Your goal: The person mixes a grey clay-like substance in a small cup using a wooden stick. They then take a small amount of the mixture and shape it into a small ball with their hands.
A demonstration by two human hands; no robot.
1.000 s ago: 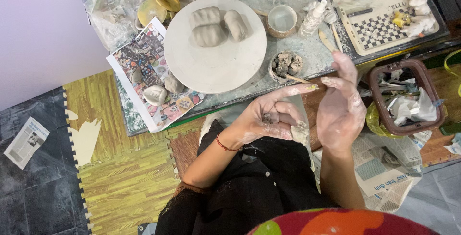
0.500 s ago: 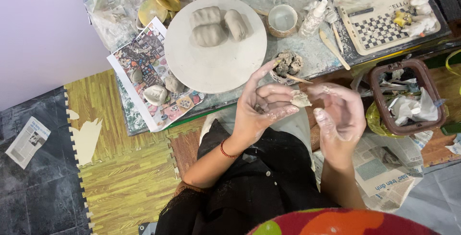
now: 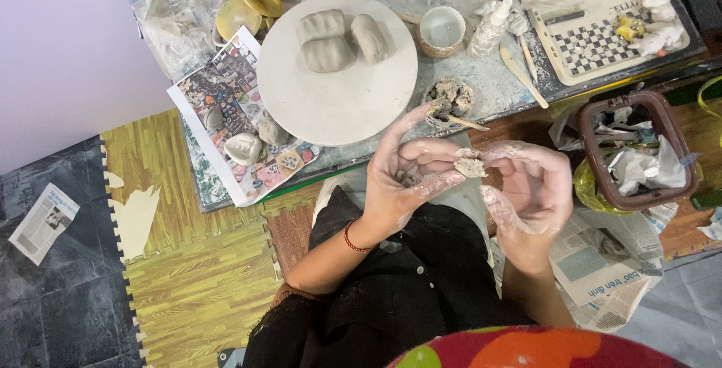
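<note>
My left hand [image 3: 410, 176] and my right hand [image 3: 530, 187] are smeared with wet grey clay and meet over my lap. Between their fingertips sits a small flattened lump of clay [image 3: 471, 166], pinched by fingers of both hands. Just beyond my hands stands a small bowl of clay scraps [image 3: 450, 99] with a wooden stick leaning in it. Further off, a round white board [image 3: 338, 90] carries three ribbed grey clay pieces [image 3: 325, 41].
A low worktable [image 3: 481, 90] holds a small cup [image 3: 442, 28], a squeeze bottle [image 3: 490, 28], wooden tools and a checkered clay board [image 3: 602, 41]. A printed sheet [image 3: 226, 112] with small clay shapes lies left. A brown bin [image 3: 635, 150] of paper stands right, newspaper beneath.
My right hand has dropped from upright with open palm and curled in toward the left. Both hands now pinch the small clay lump together.
</note>
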